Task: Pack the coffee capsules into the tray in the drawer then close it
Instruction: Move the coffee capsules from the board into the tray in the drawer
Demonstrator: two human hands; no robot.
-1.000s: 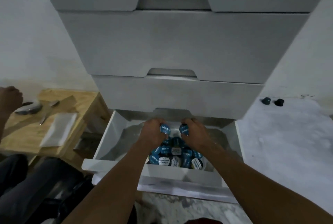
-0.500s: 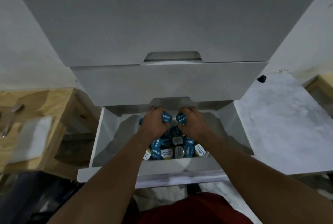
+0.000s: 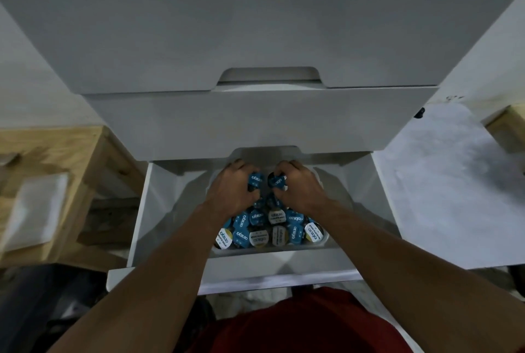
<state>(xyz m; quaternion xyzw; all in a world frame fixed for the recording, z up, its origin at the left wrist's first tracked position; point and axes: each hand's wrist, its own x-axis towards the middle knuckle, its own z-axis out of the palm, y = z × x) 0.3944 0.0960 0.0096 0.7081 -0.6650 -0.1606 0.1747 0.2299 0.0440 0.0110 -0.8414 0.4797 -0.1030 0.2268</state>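
- packing looks nearly done: the tray (image 3: pixel 326 240), near the front of the open drawer (image 3: pixel 255 266), is heaped with capsules (image 3: pixel 257 236).
- my left hand (image 3: pixel 230 191) pinches a blue capsule (image 3: pixel 254 181); my right hand (image 3: pixel 301 191) pinches a second capsule (image 3: pixel 277 181). both are over the pile's far end, close together.
- left, i judge: set these two down, then push the drawer shut.
- count: two capsules in hand; about a dozen lids showing in the tray, six in the front row, more hidden under my hands.
- a dark speck (image 3: pixel 420 112) on the floor at right may be a stray; too small to tell.

Left hand (image 3: pixel 231 191) and right hand (image 3: pixel 301 191) cover part of the capsules (image 3: pixel 257 217); the tray (image 3: pixel 326 240) barely shows beneath; a dark speck (image 3: pixel 419 113) on the right is too small to tell
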